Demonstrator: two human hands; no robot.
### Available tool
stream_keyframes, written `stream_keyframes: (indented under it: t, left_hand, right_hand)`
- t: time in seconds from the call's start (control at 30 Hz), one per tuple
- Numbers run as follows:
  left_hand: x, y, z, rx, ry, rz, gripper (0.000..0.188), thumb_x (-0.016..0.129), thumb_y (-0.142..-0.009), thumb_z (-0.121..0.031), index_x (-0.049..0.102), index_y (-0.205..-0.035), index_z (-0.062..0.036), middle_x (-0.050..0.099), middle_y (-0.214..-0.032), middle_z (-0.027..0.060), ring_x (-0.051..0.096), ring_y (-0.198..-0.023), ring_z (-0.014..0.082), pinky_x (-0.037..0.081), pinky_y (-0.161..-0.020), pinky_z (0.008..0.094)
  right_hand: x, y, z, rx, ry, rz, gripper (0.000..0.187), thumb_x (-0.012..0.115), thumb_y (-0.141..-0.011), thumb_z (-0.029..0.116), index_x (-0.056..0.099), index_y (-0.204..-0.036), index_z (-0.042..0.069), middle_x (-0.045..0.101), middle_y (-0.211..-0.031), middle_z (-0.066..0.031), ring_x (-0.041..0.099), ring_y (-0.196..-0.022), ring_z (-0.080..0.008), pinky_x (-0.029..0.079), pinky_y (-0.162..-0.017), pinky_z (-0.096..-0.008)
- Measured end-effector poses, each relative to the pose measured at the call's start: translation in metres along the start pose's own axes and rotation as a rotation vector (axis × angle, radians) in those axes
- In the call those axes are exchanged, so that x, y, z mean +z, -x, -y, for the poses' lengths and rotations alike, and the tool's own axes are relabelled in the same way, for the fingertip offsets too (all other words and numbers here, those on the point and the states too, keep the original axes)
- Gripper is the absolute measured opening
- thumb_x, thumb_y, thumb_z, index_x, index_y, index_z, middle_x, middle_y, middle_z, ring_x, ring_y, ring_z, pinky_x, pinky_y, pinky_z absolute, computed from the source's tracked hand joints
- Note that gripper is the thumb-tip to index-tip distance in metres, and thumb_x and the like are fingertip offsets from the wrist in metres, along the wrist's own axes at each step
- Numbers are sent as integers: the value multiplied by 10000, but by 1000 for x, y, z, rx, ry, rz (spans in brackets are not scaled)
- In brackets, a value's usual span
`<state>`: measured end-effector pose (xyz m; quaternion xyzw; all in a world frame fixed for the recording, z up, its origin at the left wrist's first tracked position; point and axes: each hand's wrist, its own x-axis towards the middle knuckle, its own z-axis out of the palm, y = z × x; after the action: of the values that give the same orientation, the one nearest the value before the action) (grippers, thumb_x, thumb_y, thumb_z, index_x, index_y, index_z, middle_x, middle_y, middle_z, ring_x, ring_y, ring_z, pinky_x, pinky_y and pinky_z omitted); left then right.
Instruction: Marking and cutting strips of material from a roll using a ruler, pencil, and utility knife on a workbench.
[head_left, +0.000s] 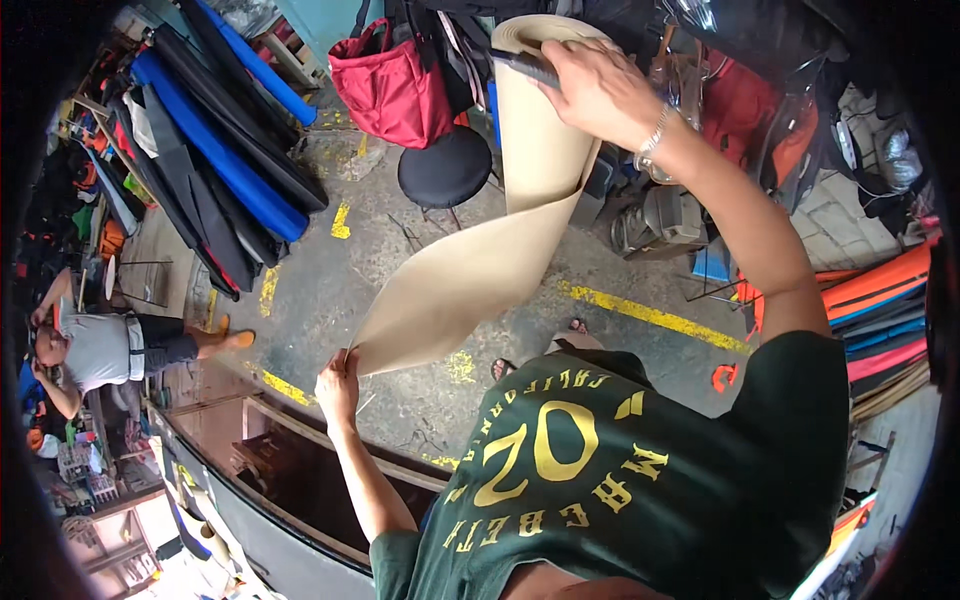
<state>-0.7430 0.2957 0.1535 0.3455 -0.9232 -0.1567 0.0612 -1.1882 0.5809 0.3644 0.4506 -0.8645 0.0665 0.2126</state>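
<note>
A large roll of beige sheet material (545,150) stands upright, its coiled end at the top. A loose length of the beige sheet (450,290) peels off it and sags in a twist toward the lower left. My left hand (338,392) is closed on the free corner of this sheet, pinching it. At the top of the roll, my right hand (597,88) rests against the rim with its fingers curled over. It grips a slim dark tool (527,67), perhaps a cutter, whose far end points left; its exact kind is unclear.
A black round stool (445,168) and a red bag (390,92) stand left of the roll. Blue and black rolls (215,150) lean at the far left. A person (100,345) is at the left. A dark-topped table (290,470) lies near my left arm. Stacked colored sheets (885,310) are at right.
</note>
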Motion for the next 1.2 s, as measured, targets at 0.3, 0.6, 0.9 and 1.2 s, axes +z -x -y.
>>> stream_keyframes:
  t: [0.3, 0.6, 0.9, 1.2]
  left_hand:
    - [-53, -28, -34, 120, -75, -100, 271, 601, -1018, -373, 669, -955, -119, 685, -854, 190, 670, -786, 422, 527, -634, 490]
    - [-48, -162, 11, 144, -224, -215, 300, 548, -1035, -363, 703, -1055, -107, 691, -891, 240, 673, -843, 439, 518, -684, 529]
    - [-49, -223, 12, 96, 17, -204, 373, 577, -1013, -309, 681, -1261, -51, 707, -1083, 260, 683, -1026, 435, 536, -866, 477]
    - [-71, -255, -17, 194, 46, -93, 318, 617, -1007, -330, 712, -1182, -82, 729, -1007, 200, 707, -937, 398, 544, -813, 422]
  right_hand:
    - [-4, -132, -47, 647, -19, 439, 320, 604, -861, 210, 776, -1053, 19, 757, -1086, -184, 750, -979, -323, 590, -808, -517]
    - [75, -142, -160, 598, -356, 87, 435, 589, -941, 349, 670, -1255, 60, 680, -1217, -247, 659, -1131, -424, 533, -928, -487]
    - [124, -9, -90, 216, -709, -358, 525, 601, -1035, 397, 497, -1413, 49, 729, -1053, -156, 728, -912, -339, 552, -845, -436]
    - [228, 68, -61, 518, -609, -31, 301, 497, -1042, 206, 519, -1293, 41, 658, -1150, -284, 663, -927, -460, 545, -798, -506]
